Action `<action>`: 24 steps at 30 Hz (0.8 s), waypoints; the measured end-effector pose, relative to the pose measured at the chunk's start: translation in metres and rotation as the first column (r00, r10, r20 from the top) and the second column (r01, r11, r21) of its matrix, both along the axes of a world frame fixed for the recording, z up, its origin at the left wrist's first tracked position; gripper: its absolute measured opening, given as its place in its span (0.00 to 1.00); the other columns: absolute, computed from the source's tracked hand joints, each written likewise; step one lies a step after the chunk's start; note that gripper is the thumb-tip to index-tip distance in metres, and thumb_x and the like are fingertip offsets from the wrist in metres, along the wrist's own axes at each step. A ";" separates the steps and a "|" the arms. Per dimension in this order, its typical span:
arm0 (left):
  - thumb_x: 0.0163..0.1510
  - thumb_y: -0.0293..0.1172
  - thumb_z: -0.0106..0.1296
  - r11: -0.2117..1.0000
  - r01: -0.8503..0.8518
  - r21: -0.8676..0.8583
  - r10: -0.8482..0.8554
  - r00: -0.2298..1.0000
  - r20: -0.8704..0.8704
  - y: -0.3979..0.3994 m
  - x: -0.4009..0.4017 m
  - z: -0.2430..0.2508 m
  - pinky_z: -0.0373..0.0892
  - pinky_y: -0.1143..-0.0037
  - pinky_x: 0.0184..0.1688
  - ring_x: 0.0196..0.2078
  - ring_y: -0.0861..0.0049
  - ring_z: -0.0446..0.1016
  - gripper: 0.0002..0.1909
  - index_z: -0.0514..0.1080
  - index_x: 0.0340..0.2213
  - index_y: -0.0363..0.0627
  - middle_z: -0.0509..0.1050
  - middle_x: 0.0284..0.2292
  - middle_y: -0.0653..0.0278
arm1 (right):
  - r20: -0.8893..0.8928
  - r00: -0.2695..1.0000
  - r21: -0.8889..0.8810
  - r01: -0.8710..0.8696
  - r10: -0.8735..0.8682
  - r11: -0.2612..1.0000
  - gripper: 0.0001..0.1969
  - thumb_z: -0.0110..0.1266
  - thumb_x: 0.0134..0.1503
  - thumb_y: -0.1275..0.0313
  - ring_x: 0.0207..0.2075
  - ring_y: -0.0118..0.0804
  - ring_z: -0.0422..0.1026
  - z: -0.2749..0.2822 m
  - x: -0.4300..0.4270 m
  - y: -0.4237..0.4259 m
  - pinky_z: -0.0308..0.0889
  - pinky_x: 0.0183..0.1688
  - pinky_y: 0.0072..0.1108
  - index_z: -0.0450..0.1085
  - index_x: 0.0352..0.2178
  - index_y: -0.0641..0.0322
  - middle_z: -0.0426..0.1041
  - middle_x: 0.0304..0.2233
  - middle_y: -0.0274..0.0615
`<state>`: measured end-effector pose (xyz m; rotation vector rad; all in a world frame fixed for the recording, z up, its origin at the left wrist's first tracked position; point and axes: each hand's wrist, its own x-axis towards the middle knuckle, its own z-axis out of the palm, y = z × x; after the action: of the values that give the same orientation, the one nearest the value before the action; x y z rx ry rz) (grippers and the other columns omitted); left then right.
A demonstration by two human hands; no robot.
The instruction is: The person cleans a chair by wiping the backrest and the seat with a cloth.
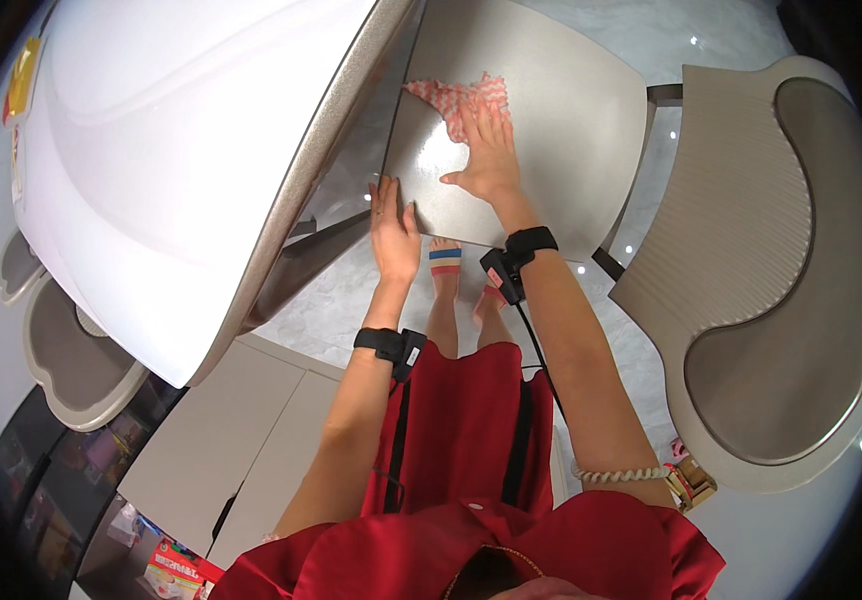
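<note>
My right hand [488,154] lies palm down, fingers stretched, on a pink-and-white patterned cloth [452,96], pressing it against a chair's grey-beige seat [566,142]. The cloth is bunched, and one corner reaches the seat's left edge. At the seat's near left corner rests my left hand [395,232], its fingers along the side edge and its thumb by the front edge. Nothing shows inside the left hand. Black straps with small devices [504,276] sit on both wrists.
A glossy white table [198,135] with a metallic rim fills the left side. The chair's wavy backrest [746,217] stands on the right, joined by dark struts. Below left are a cabinet [213,435] and a red box [172,566]. More chair backs [82,360] stand beyond the table.
</note>
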<state>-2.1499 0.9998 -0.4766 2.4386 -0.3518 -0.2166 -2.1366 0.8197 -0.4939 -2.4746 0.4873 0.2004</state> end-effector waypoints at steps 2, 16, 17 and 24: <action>0.52 0.23 0.44 1.000 -0.001 -0.017 0.000 0.999 -0.045 -0.002 -0.002 0.001 0.52 0.66 0.59 0.59 0.54 0.50 0.21 0.61 0.49 0.34 0.59 0.53 0.50 | -0.045 0.999 0.007 0.005 -0.004 1.000 0.58 0.68 0.31 0.59 0.63 0.41 0.34 0.004 0.000 0.000 0.32 0.63 0.31 0.37 0.60 0.50 0.37 0.62 0.41; 0.53 0.25 0.44 0.999 -0.036 0.024 0.037 0.998 -0.053 0.019 0.005 0.000 0.52 0.66 0.58 0.60 0.56 0.49 0.22 0.60 0.50 0.39 0.59 0.53 0.52 | -0.134 0.983 0.020 0.130 -0.126 0.991 0.59 0.66 0.33 0.57 0.64 0.41 0.30 0.004 0.014 0.023 0.29 0.63 0.33 0.33 0.60 0.49 0.32 0.63 0.40; 0.53 0.25 0.44 0.998 -0.039 0.042 0.041 0.998 -0.053 0.021 0.005 0.000 0.52 0.66 0.58 0.60 0.56 0.49 0.22 0.60 0.51 0.39 0.59 0.53 0.52 | -0.122 0.979 0.026 0.167 -0.163 0.986 0.59 0.66 0.33 0.57 0.64 0.40 0.31 0.005 0.015 0.027 0.29 0.63 0.33 0.33 0.60 0.49 0.32 0.63 0.40; 0.53 0.24 0.43 1.000 -0.029 0.007 0.030 0.996 -0.086 0.019 0.003 0.002 0.50 0.66 0.59 0.60 0.54 0.49 0.22 0.59 0.50 0.35 0.58 0.54 0.50 | 0.008 0.994 0.014 0.111 -0.111 0.994 0.63 0.69 0.30 0.56 0.63 0.47 0.32 -0.013 0.008 0.014 0.30 0.62 0.35 0.31 0.61 0.47 0.34 0.63 0.47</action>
<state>-2.1469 1.0188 -0.4744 2.4292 -0.2772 -0.3087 -2.1291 0.8336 -0.5065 -2.4259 0.6155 0.1470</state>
